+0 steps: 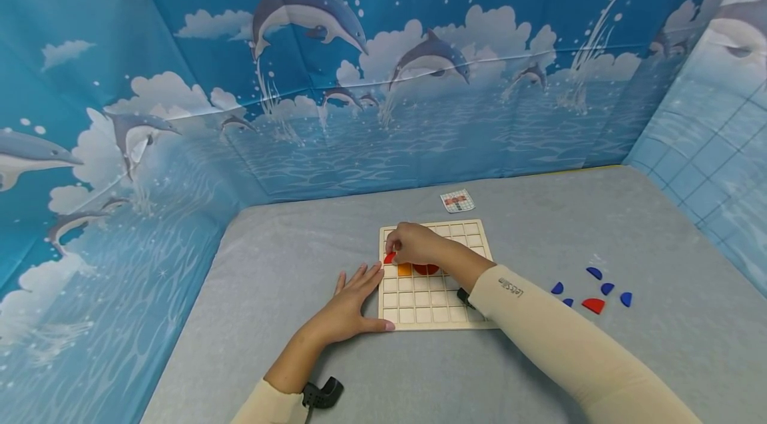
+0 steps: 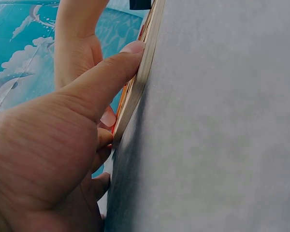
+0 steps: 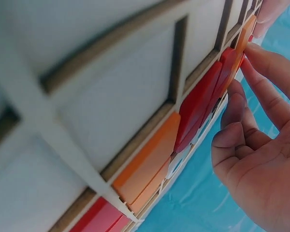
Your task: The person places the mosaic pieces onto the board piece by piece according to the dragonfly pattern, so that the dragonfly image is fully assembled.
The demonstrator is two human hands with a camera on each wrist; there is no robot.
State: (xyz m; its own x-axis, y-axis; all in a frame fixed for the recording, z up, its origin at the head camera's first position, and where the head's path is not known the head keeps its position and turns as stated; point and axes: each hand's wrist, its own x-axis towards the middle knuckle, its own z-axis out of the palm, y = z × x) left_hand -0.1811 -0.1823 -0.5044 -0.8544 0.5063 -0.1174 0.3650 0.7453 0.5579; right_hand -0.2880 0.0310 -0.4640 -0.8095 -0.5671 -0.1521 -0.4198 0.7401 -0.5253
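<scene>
A wooden grid board (image 1: 423, 315) lies on the grey cloth. My right hand (image 1: 417, 244) is over its left side, thumb and fingers pinching a small red rounded piece (image 1: 389, 258) at a cell by the left edge. Beside that cell are an orange square piece (image 1: 405, 269) and red curved pieces (image 1: 426, 269), partly covered by the right hand and forearm. With fingers spread, my left hand (image 1: 347, 312) rests against the board's left edge, its thumb at the near corner. The right wrist view shows orange (image 3: 147, 169) and red pieces (image 3: 199, 104) set in cells.
Several blue rounded pieces (image 1: 608, 289) and a red quarter-circle piece (image 1: 593, 305) lie on the cloth at the right. A small pattern card (image 1: 457, 201) lies behind the board. A dolphin-print curtain (image 1: 383, 144) hangs behind the table.
</scene>
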